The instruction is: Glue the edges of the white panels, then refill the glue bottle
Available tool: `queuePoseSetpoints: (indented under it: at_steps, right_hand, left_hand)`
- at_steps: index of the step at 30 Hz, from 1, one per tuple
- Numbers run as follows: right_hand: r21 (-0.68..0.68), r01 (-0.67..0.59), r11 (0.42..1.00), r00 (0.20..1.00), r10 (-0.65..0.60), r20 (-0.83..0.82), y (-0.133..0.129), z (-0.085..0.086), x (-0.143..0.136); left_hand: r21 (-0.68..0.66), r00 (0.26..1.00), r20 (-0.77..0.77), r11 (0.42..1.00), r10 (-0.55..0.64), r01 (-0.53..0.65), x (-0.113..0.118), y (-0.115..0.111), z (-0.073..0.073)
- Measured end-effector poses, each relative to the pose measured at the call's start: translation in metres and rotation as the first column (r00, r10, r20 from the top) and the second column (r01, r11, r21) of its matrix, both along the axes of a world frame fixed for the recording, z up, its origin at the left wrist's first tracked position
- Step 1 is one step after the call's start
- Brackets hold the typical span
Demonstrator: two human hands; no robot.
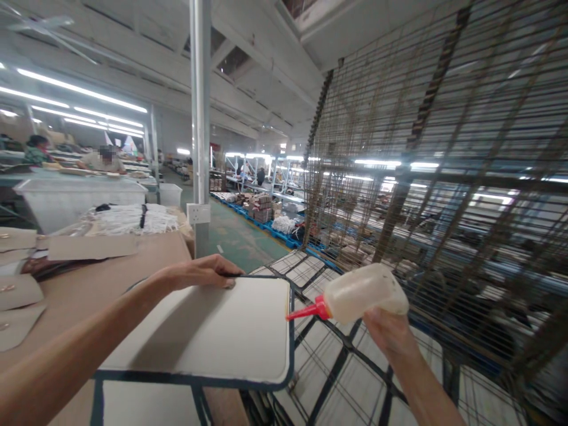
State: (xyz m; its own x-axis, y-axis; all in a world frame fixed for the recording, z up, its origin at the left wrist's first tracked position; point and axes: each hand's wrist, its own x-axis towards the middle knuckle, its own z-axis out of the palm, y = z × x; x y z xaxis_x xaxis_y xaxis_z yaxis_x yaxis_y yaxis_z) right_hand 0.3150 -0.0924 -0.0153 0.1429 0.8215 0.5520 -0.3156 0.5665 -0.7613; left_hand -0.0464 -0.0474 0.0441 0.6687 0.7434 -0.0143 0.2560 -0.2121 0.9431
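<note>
A white panel (231, 337) with rounded corners and a dark border lies in front of me. My left hand (206, 272) grips its far edge, thumb on the white face and fingers at the dark border. My right hand (388, 328) is wrapped round a translucent glue bottle (368, 293) tipped on its side. The bottle's red nozzle (310, 310) points left and its tip is at the panel's right edge. A thin yellowish line runs along that edge by the tip. Another similar panel (151, 405) lies below the first.
More dark-bordered white panels (326, 361) lie on the wire rack at right, with a tall wire mesh (381, 148) rising behind. On the left a brown table (164, 254) bears beige pieces and a white strip bundle (133, 219). A post (200, 118) stands ahead; people work farther back.
</note>
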Motion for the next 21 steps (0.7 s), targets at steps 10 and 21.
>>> queuePoseSetpoints:
  at_steps: [10, 21]
  right_hand:
    - [-0.031, -0.095, 0.995, 0.994, 0.096, 0.046, -0.021, 0.000, -0.008]
    - [-0.001, -0.078, 0.997, 0.993, 0.078, 0.085, -0.022, 0.005, -0.014]
  left_hand:
    - [-0.102, 1.000, 0.008, 0.994, 0.028, -0.027, -0.009, -0.008, 0.008]
    - [-0.118, 0.999, 0.010, 0.992, 0.035, -0.033, -0.016, -0.004, 0.001]
